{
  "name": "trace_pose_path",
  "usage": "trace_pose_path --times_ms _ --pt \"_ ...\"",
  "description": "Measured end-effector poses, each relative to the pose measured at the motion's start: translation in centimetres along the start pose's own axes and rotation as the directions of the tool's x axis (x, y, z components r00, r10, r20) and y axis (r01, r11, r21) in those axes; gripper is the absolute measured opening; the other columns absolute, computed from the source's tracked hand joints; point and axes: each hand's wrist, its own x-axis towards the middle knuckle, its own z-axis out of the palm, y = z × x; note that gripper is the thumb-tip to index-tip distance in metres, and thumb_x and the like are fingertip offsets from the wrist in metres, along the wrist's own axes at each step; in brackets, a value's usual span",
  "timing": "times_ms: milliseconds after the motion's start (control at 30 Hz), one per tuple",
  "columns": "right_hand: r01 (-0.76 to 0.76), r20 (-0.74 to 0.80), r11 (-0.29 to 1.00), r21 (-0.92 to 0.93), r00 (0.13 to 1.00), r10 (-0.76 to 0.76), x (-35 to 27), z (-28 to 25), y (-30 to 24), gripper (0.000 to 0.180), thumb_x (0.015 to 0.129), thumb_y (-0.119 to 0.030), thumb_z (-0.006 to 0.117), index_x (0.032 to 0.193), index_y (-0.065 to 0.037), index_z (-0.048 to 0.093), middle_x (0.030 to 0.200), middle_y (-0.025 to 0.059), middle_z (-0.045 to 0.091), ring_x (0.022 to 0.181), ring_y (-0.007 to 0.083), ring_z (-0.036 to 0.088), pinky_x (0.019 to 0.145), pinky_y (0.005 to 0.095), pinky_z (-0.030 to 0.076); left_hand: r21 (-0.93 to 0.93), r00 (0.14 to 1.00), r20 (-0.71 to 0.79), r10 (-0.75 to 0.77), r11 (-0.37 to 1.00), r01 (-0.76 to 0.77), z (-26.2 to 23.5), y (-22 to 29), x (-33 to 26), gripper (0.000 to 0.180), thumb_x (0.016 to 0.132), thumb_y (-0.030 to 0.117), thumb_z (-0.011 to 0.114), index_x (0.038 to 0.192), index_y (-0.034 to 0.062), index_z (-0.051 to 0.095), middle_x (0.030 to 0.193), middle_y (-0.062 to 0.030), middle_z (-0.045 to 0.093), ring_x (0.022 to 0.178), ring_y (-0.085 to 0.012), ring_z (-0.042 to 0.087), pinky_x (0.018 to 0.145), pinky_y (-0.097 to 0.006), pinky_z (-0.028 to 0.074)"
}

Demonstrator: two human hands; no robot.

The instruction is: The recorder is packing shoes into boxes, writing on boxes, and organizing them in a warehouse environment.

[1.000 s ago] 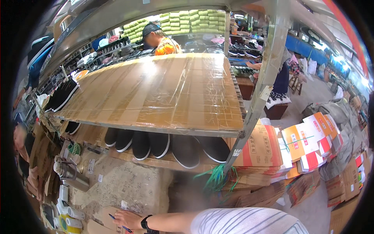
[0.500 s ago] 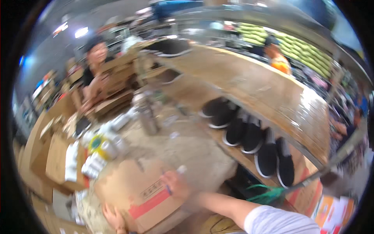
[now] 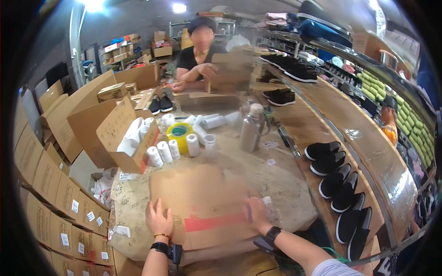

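A flat brown cardboard sheet [image 3: 202, 202] with a red stripe lies on the worktable in front of me. My left hand [image 3: 159, 218] rests flat on its left edge, fingers spread. My right hand [image 3: 255, 212] presses on its right side; a thin blurred object, perhaps a pen, seems to be in its fingers, and a small white scrap lies beside it. Both wrists wear dark bands.
Beyond the sheet stand white tape rolls [image 3: 165, 151], a yellow tape roll [image 3: 179, 132], a steel bottle [image 3: 251, 129] and an open carton [image 3: 117, 135]. A person [image 3: 198, 57] works across the table. Black shoes [image 3: 338, 184] line the shelf at right. Stacked flat cartons [image 3: 55, 202] stand at left.
The view has swung from the shelf of shoes to the worktable. Both my hands now lie on the cardboard sheet, which has come closer and squarer in front of me.
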Motion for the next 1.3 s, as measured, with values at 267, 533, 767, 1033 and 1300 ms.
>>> trace_pose_path --times_ms 267,533,767,1033,1300 --pt "-0.355 0.046 0.817 0.454 0.925 0.377 4.8 0.7 -0.6 0.020 0.094 -0.014 0.051 0.109 -0.005 0.060 0.093 0.0113 0.064 0.086 0.0228 0.061 0.078 0.0326 0.046 0.204 0.999 0.034 0.010 0.979 -0.017 0.3 0.7 0.9 0.055 0.084 0.036 0.056 0.134 0.0135 0.048 0.141 -0.0242 0.033 0.126 -0.0391 0.037 0.106 -0.049 0.027" --pt "-0.405 0.244 0.663 0.630 0.914 0.326 11.4 9.1 -2.5 0.023 0.094 -0.024 0.055 0.100 -0.003 0.063 0.083 0.0028 0.064 0.076 0.0117 0.059 0.070 0.0270 0.047 0.225 0.995 0.089 -0.044 0.974 0.023 0.4 0.8 1.0 0.058 0.085 0.039 0.056 0.138 0.0190 0.044 0.143 -0.0219 0.031 0.130 -0.0361 0.035 0.108 -0.050 0.024" --pt "-0.515 0.209 0.686 0.515 0.851 0.482 10.5 12.7 -3.5 0.019 0.088 -0.021 0.062 0.096 -0.004 0.063 0.081 0.0032 0.064 0.074 0.0099 0.057 0.067 0.0258 0.047 0.223 0.992 0.115 -0.059 0.974 0.032 0.2 0.5 0.7 0.057 0.085 0.040 0.055 0.138 0.0192 0.044 0.142 -0.0214 0.031 0.128 -0.0368 0.036 0.108 -0.051 0.024" --pt "-0.354 0.075 0.797 0.490 0.928 0.366 11.0 13.3 -1.6 0.012 0.087 -0.016 0.062 0.086 -0.004 0.059 0.075 0.0046 0.064 0.068 0.0113 0.059 0.061 0.0271 0.047 0.225 0.998 0.062 0.017 0.974 -0.031 0.8 0.6 1.8 0.057 0.085 0.037 0.056 0.138 0.0175 0.044 0.139 -0.0229 0.035 0.128 -0.0378 0.035 0.106 -0.049 0.026" --pt "-0.411 0.187 0.690 0.596 0.906 0.379 10.2 13.2 -2.2 0.019 0.087 -0.016 0.062 0.075 -0.003 0.056 0.060 0.0036 0.061 0.057 0.0093 0.057 0.055 0.0260 0.045 0.218 0.997 0.071 -0.021 0.976 0.005 0.5 0.5 1.2 0.057 0.086 0.038 0.055 0.138 0.0186 0.044 0.139 -0.0230 0.035 0.129 -0.0372 0.035 0.106 -0.049 0.026"
